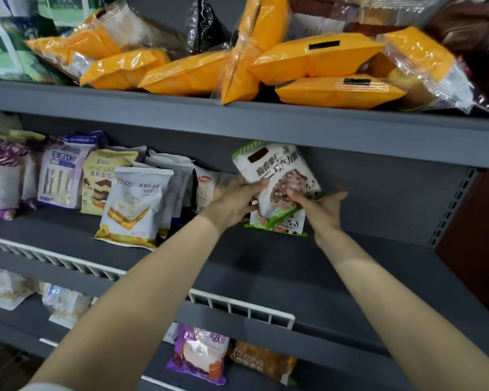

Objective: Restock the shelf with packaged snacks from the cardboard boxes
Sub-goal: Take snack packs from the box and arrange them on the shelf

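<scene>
Panda snack bag (pixel 277 182): upright on middle shelf (pixel 350 266), right of bread packs (pixel 137 206). Left hand (pixel 235 201), right hand (pixel 319 206): fingers curled, gripping bag sides.

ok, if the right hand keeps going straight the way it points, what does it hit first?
Probably the dark grey shelf back panel. The right hand, gripping the white-and-green panda snack packet, points into the bare stretch of the middle shelf; nothing else shows in that line, though depth is unclear.

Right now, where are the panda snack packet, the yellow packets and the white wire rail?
panda snack packet (pixel 277 176): head view, printed front.
yellow packets (pixel 316 59): head view, top face.
white wire rail (pixel 237 304): head view, top bar.
</scene>
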`<state>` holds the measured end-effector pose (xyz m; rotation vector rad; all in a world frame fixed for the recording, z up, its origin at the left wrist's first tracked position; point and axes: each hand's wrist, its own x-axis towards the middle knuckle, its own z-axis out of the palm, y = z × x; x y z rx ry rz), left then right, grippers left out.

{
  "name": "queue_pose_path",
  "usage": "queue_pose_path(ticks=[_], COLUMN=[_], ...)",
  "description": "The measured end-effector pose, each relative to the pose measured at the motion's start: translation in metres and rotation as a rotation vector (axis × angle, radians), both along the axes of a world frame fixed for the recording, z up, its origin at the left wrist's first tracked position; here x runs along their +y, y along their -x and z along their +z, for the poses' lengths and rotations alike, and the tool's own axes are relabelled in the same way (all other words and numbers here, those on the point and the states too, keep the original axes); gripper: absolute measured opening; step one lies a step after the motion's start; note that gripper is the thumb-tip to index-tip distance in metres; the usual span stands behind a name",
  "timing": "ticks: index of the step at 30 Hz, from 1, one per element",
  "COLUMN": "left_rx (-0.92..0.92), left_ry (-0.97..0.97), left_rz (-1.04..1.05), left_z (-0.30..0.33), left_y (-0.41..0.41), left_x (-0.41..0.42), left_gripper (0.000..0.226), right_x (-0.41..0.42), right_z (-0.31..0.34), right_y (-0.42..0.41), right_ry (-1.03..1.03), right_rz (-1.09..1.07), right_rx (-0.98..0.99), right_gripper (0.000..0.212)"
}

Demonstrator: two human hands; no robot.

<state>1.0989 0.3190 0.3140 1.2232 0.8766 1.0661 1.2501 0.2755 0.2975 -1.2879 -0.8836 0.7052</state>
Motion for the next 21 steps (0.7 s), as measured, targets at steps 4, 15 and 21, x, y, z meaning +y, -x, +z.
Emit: queue_pose_path(ticks=[4,15,21], left_rx=[0.248,0.988,0.982], left_ry=[-0.044,-0.369,-0.425], left_rz=[-0.161,0.222,0.269], left_z=[0.001,-0.031,-0.027], left_y=[0.002,-0.015,-0.015], left_x=[0.01,0.04,0.037], left_gripper=[0.033,0.041,0.043], right_x=[-0.004,0.013,0.015], right_z=[-0.003,-0.042,-0.031], right_y=[-0.009,0.011,0.012], right_ry=[-0.069,0.024,0.082], right_rz=[-0.081,-0.211,-0.209], right_rx=[-0.769,-1.438,-1.488], right_gripper=[0.114,0.102,0.093])
